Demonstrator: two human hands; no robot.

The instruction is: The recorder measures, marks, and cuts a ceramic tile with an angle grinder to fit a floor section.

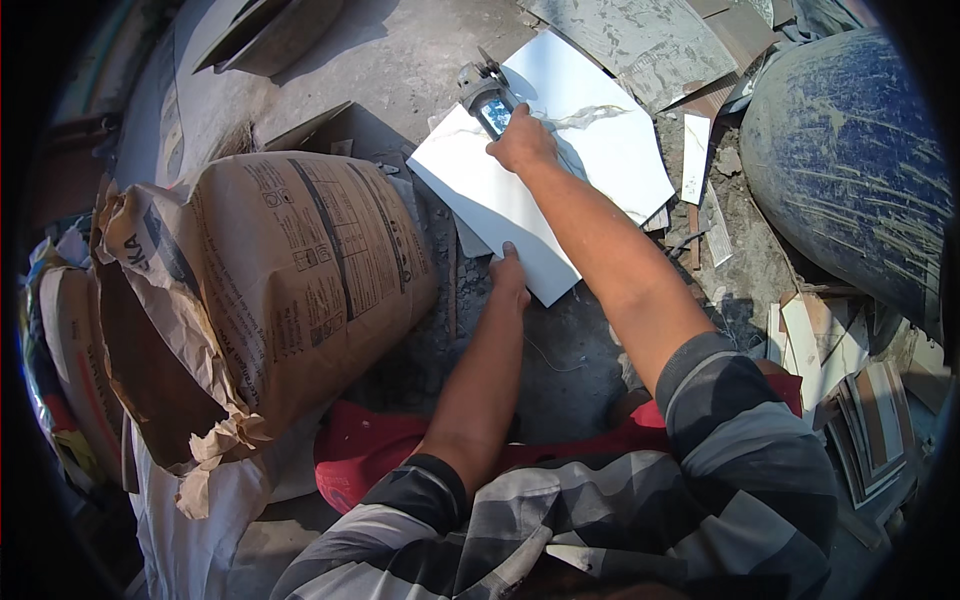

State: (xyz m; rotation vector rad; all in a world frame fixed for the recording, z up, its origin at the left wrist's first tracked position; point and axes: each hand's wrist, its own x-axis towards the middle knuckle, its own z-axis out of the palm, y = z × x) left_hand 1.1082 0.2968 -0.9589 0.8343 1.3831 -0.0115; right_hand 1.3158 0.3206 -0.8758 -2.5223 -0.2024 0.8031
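Observation:
A white marble-veined tile (610, 155) lies on other pieces on the dusty ground ahead of me. My right hand (524, 140) is closed round the body of an angle grinder (485, 98), which rests on or just above the tile toward its far edge; whether it touches is unclear. My left hand (508, 272) grips the tile's near edge, thumb on top and fingers mostly hidden beneath or beside it.
A large torn paper sack (270, 260) stands at my left, beside more bags (70, 350). A dusty blue drum (840, 170) is at the right. Tile offcuts (870, 430) and grey slabs (670, 55) lie around, and a dark pan (270, 30) sits at the back left.

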